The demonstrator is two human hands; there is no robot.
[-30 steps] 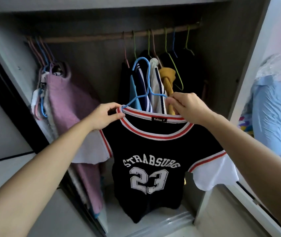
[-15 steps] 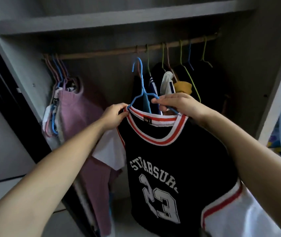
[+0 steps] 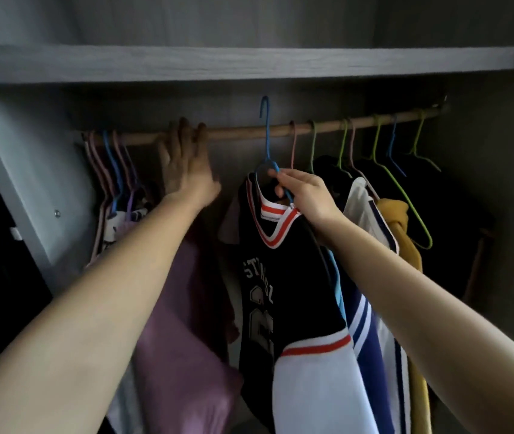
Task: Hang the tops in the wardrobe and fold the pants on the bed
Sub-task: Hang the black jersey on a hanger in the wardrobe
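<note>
- Inside a grey wardrobe point(image 3: 30, 170) now, with a shelf point(image 3: 249, 64) across the top and a wooden rail point(image 3: 243, 132) running below it.
- Left hand point(image 3: 187, 170) is up at the rail, left of its middle. The fingers are stretched out and relaxed, tips against the wood, gripping nothing.
- Right hand point(image 3: 305, 195) pinches the blue hanger point(image 3: 266, 136) at its neck, just under the rail's middle.
- The hook pokes up above the rail line; whether it sits on the wood, I can't tell.
- The jersey point(image 3: 280, 277), black with a red-and-white collar, hangs from that hanger, turned side-on.
- At the rail's left end is a bunch of hangers point(image 3: 111, 164), with a pink top point(image 3: 187, 308) drooping beneath the left arm.
- Toward the right end hang a white-and-navy top point(image 3: 365, 308), a mustard garment point(image 3: 403, 227) and dark clothes point(image 3: 456, 198), all on thin hangers.
</note>
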